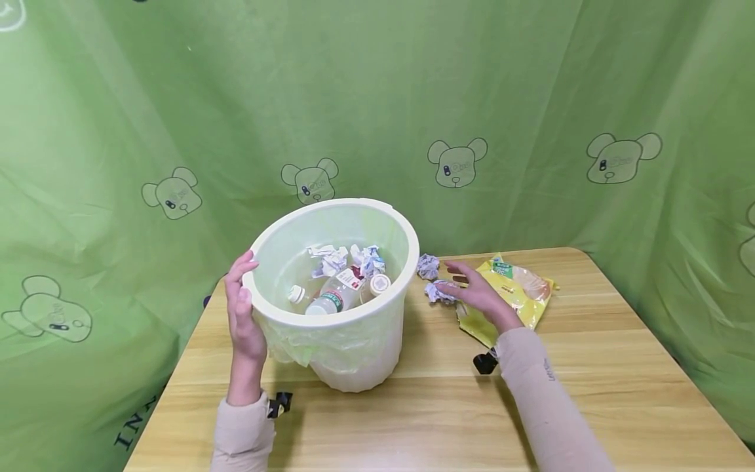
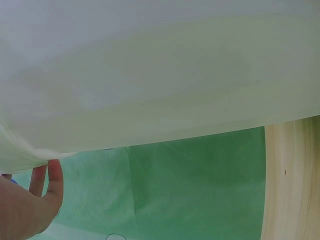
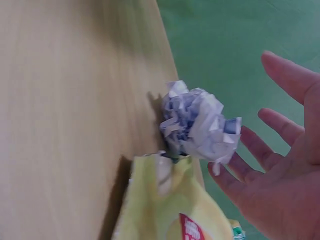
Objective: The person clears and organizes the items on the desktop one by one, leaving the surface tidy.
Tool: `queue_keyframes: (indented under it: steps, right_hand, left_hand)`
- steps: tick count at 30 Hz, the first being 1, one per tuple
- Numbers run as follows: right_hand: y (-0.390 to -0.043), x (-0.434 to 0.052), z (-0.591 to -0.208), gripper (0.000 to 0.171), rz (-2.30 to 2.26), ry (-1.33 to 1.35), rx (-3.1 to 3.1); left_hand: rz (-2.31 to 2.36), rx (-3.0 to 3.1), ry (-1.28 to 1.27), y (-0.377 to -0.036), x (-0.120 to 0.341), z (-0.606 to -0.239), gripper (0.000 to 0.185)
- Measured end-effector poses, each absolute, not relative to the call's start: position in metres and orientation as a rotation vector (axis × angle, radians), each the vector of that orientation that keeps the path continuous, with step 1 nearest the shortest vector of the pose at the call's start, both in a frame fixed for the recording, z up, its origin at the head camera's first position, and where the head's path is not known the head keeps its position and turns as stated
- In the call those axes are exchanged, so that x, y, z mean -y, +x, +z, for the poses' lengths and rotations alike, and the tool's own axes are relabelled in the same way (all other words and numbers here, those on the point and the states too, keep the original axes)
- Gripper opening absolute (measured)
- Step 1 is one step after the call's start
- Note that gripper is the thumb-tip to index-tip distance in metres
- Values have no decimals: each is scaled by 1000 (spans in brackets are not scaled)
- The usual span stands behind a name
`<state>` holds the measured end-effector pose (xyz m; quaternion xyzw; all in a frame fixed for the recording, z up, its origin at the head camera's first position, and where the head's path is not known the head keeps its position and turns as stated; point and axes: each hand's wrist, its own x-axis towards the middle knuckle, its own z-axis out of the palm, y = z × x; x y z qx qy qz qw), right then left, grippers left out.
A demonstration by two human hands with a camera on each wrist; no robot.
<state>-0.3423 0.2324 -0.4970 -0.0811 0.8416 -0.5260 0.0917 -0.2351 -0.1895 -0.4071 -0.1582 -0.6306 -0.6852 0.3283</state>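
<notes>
A white round trash bin (image 1: 360, 344) with a thin pale green liner stands on the table. My left hand (image 1: 243, 314) holds its rim at the left side, fingertips at the edge; the left wrist view shows bent fingers (image 2: 54, 175) against the rim. Over the right of the table, my right hand (image 1: 480, 295) hovers with fingers spread and nothing gripped. Right at its fingertips is a crumpled paper ball (image 3: 200, 122), beside a yellow snack bag (image 3: 155, 200). A second paper ball (image 1: 428, 267) lies just behind, near the table's back edge.
Inside the bin are a clear plastic bottle (image 1: 342, 293), a white-capped bottle (image 1: 296, 294), another capped container (image 1: 380, 284) and crumpled papers (image 1: 330, 261). A green curtain (image 1: 377, 98) printed with bear heads hangs behind the wooden table (image 1: 377, 432).
</notes>
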Motion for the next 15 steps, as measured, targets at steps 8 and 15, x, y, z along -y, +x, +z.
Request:
queue_keyframes:
  steps: [8,15]
  right_hand:
    - [-342,-230,-510,94,-1516,-236,-2508]
    - [-344,-228,-518,97,-1452,-198,-2540]
  left_hand:
    - [-1793,1655,-419,-235,190,-407,51]
    - [-1789,1660,-419,-235,190,-407,51]
